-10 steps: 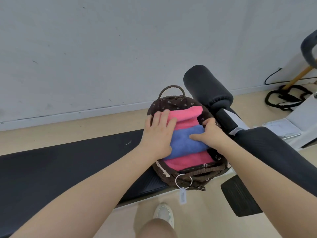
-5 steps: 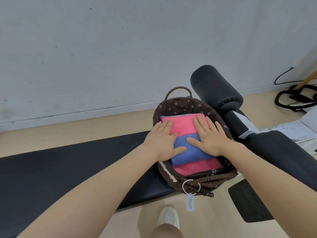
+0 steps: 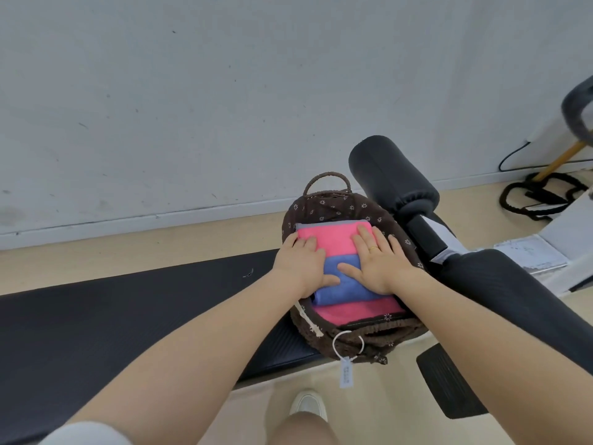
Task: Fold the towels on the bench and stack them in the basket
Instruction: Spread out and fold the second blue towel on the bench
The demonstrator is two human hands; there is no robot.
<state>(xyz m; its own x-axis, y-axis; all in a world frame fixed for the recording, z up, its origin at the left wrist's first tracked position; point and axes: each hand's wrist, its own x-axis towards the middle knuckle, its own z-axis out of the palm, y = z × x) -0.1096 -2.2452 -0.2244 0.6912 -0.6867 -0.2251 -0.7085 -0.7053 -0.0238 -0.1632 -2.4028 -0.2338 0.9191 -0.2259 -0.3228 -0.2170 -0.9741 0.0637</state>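
Left grip (image 3: 303, 263) and right grip (image 3: 377, 261) press flat-fingered, holding nothing, on folded pink and blue towels (image 3: 340, 242) lying crosswise beneath them in brown woven basket (image 3: 369, 340) on black padded tabletop (image 3: 128, 303); black foam roller (image 3: 391, 175) beyond right grip.

Head-worn view, forward and downward

Soft matt cloth towels (image 3: 333, 239); braided basket (image 3: 369, 335) with floral fabric lining; bench (image 3: 128, 313) matt textured vinyl.

Bright, even, diffuse light; no glare. Soft faint shadows under the forearms on the black padded counter (image 3: 128, 316). Wide-angle bending at edges; focus sharp throughout, slight softness at corners.
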